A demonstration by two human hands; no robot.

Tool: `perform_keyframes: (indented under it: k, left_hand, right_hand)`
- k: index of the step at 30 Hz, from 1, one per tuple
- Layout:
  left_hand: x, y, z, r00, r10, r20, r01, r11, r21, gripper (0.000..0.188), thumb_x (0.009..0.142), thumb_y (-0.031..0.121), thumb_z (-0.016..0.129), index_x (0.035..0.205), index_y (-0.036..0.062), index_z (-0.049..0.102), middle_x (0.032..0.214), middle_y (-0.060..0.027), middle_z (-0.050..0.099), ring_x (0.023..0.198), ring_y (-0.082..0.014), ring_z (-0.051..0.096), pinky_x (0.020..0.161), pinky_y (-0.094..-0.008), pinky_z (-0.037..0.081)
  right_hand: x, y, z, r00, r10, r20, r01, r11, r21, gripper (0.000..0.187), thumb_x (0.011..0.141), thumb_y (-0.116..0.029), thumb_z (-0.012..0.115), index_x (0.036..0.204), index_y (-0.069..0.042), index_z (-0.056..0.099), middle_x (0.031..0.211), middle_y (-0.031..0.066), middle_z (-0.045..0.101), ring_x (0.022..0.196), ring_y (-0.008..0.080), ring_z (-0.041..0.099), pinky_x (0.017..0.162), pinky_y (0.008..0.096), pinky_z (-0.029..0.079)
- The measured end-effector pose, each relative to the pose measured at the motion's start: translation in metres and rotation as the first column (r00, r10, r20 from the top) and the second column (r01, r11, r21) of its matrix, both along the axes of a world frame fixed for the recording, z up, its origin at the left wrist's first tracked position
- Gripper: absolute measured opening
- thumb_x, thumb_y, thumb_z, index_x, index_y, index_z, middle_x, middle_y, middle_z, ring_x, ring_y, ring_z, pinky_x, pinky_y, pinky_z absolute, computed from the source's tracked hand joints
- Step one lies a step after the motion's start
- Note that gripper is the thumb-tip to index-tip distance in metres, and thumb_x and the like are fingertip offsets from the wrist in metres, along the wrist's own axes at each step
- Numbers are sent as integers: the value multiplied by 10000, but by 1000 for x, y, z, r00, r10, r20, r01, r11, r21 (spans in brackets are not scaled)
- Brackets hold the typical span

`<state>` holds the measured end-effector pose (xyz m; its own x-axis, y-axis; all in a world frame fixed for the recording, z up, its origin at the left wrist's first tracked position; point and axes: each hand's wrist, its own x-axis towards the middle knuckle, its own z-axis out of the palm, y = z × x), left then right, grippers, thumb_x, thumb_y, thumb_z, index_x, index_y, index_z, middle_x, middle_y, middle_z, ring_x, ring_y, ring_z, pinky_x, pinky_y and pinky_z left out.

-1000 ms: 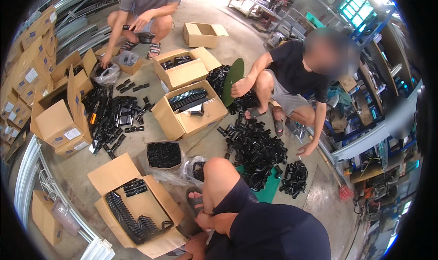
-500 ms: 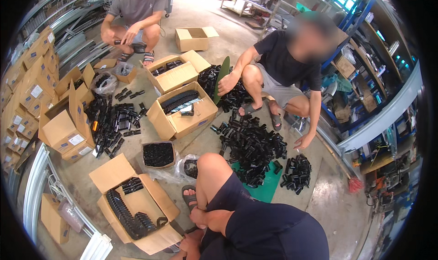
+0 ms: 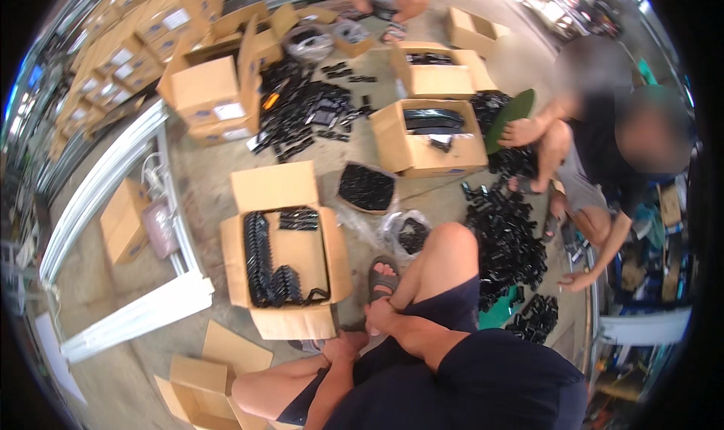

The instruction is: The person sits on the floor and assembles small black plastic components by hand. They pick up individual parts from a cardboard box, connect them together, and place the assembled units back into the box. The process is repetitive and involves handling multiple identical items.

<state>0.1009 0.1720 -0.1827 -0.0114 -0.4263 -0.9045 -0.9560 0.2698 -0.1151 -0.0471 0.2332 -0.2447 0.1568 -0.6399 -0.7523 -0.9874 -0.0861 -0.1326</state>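
Observation:
I sit with both arms lowered between my bent knees. My right hand [image 3: 379,315] hangs beside my right sandalled foot [image 3: 383,277], next to the ankle. Lower and to its left, my left hand [image 3: 345,347] is near my other foot, close to the box's front flap. Their fingers are too small and partly hidden to read, and no thing shows in either hand. In front of them stands an open cardboard box [image 3: 338,256]. Inside it, black plastic parts [image 3: 259,260] stand in a row on the left, with shorter stacks at its top right and bottom.
A small box of black pieces [image 3: 366,187] and a plastic bag [image 3: 407,234] lie beyond. Loose black parts are heaped at right [image 3: 507,241] and far left [image 3: 309,109]. A co-worker's hand [image 3: 519,133] holds a green flat piece [image 3: 513,121]. Metal rails [image 3: 136,320] lie left.
My view has turned left, so the boxes and heaps sit farther right in the picture. My left forearm and left knee now show more fully. Both hands stay low by my feet.

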Motion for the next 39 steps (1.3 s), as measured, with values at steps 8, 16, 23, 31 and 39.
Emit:
perform_keyframes:
  k: [8,16,23,31,39]
  left_hand:
    - [11,0,-13,972,-219,-83,223,974,44,736,868,363,733,1512,101,493,1368,-153,673,1275,-319,645,999,-469,522]
    - [13,4,-30,988,-89,-122,91,996,9,690,930,350,658,1512,33,469,1324,-181,692,1207,-363,670,958,-552,511]
    - [5,-13,3,996,-46,-72,52,994,95,754,939,422,551,1569,31,414,1368,-218,662,1287,-381,629,1048,-528,460]
    - [-4,-14,2,985,124,-119,-115,991,74,843,874,549,579,1531,32,475,1459,-238,589,1326,-377,604,1114,-482,433]
    - [-1,6,-14,991,-87,-104,84,996,-39,863,836,550,624,1515,31,498,1304,-190,707,1232,-328,679,1006,-382,509]
  right_hand:
    - [-7,-2,7,1000,11,-24,-8,992,129,847,837,-343,731,1494,94,424,1250,159,701,1173,312,665,809,687,521]
    - [-11,-6,7,999,-40,-7,41,984,172,832,907,-425,628,1551,46,391,1310,158,685,1188,326,666,842,688,514]
    - [-7,-14,30,999,-30,-9,31,989,145,938,881,-559,631,1533,70,388,1283,177,681,1183,287,669,879,644,534]
    - [-13,-19,38,998,-19,67,8,987,160,778,911,-453,569,1484,66,477,1322,201,666,1203,344,662,847,720,499]
    - [-9,1,5,1000,-18,-12,19,996,85,768,874,-408,637,1428,108,503,1213,201,712,1113,353,703,792,725,500]
